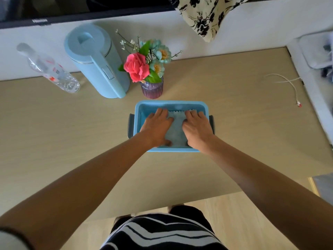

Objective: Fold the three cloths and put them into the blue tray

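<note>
- Left hand [158, 129] lies flat, palm down, fingers straight and slightly spread, pressing on the cloth [177, 129] inside the tray [141, 110]
- Right hand [197, 129] is just beside it, also flat with straight fingers, pressing on the same cloth; neither hand grips anything
- The cloth is pale grey and folded. It sits in the tray under both palms, with a strip showing between the hands and its zigzag edge just past the fingertips
- Whether other cloths lie beneath it cannot be told
- The tray is blue with a dark handle outside each hand; its near rim runs under the wrists
- Beyond the left fingertips, near the tray's far rim, stands a purple vase [151, 90] of flowers
- Further out and to the left are a blue kettle [97, 64] and then a clear bottle [52, 69]
- Well off to the right of the right hand a white cable [295, 91] trails on the table [72, 132]
</note>
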The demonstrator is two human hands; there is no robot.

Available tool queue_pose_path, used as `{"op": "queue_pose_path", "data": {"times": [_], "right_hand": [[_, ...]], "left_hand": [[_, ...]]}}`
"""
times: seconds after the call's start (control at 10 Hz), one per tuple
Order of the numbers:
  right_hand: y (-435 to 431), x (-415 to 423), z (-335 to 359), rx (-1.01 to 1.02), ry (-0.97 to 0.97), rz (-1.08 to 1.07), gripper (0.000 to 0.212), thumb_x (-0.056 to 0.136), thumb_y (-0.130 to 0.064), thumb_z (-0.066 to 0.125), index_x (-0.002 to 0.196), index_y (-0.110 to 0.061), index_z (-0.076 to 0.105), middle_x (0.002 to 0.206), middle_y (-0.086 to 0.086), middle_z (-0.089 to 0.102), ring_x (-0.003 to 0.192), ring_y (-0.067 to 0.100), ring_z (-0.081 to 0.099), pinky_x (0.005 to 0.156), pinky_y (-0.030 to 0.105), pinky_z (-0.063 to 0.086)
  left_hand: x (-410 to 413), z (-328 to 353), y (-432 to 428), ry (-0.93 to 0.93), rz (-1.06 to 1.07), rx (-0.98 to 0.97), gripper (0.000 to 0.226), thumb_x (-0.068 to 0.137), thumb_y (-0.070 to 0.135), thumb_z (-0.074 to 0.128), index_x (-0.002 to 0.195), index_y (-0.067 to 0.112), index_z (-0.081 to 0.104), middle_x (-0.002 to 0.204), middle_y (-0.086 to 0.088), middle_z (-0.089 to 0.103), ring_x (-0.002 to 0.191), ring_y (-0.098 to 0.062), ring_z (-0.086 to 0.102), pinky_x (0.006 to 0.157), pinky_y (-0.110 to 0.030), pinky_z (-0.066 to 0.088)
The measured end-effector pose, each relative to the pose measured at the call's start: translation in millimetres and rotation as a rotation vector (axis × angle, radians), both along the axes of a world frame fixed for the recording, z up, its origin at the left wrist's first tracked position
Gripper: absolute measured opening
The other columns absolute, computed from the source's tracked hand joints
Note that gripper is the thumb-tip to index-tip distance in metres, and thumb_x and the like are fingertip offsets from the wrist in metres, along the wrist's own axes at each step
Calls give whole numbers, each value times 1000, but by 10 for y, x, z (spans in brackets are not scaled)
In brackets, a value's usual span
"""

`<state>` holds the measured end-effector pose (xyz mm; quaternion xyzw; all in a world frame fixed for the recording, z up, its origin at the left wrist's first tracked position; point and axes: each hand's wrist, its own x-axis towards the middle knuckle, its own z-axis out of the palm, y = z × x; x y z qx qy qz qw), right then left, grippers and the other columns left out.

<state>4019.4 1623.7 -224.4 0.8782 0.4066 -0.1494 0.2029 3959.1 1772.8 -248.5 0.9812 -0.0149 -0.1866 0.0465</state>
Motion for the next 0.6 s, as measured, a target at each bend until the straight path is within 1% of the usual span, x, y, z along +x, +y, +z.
{"op": "queue_pose_path", "data": {"times": [0.1, 0.2, 0.3, 0.4, 0.5, 0.6], "right_hand": [[2, 14, -50, -24, 14, -32, 43, 83, -18, 68, 125, -11, 61, 135, 11, 47, 124, 30, 48, 110, 39, 35], [42, -12, -116, -18, 22, -40, 50, 85, -19, 68, 132, -9, 56, 138, 11, 45, 126, 29, 48, 113, 39, 34], [63, -25, -164, -11, 31, -48, 50, 86, -21, 67, 133, -11, 55, 137, 10, 45, 126, 27, 48, 113, 38, 34], [46, -16, -140, 59, 75, -96, 47, 82, -20, 72, 126, -13, 59, 133, 9, 48, 124, 28, 51, 110, 38, 36], [-1, 12, -4, 203, 141, -146, 52, 81, -28, 74, 127, -13, 55, 131, 10, 52, 122, 30, 54, 105, 40, 38], [-90, -43, 200, 463, 128, -269, 61, 87, -39, 69, 139, -16, 49, 133, 8, 56, 122, 32, 56, 102, 42, 39]], "left_hand": [[7, -96, 19, 63, -18, -4, 93, 65, 68, 74, 139, 19, 47, 136, -7, 43, 128, -27, 40, 104, -42, 40], [16, -146, 1, 97, -4, -3, 94, 65, 64, 76, 141, 18, 45, 137, -7, 42, 127, -27, 42, 103, -43, 41], [30, -162, -45, 133, 22, -21, 93, 67, 61, 78, 142, 18, 42, 137, -7, 40, 127, -27, 43, 101, -44, 44], [48, -70, -68, 166, 91, -77, 87, 68, 55, 78, 139, 18, 44, 136, -8, 41, 127, -28, 44, 102, -45, 44], [-15, 58, -28, 96, 258, -264, 85, 75, 49, 78, 145, 19, 42, 141, -7, 43, 133, -28, 42, 106, -47, 42], [-217, 213, -26, -100, 467, -484, 75, 79, 44, 76, 143, 19, 46, 138, -6, 50, 132, -26, 47, 107, -36, 40]]}}
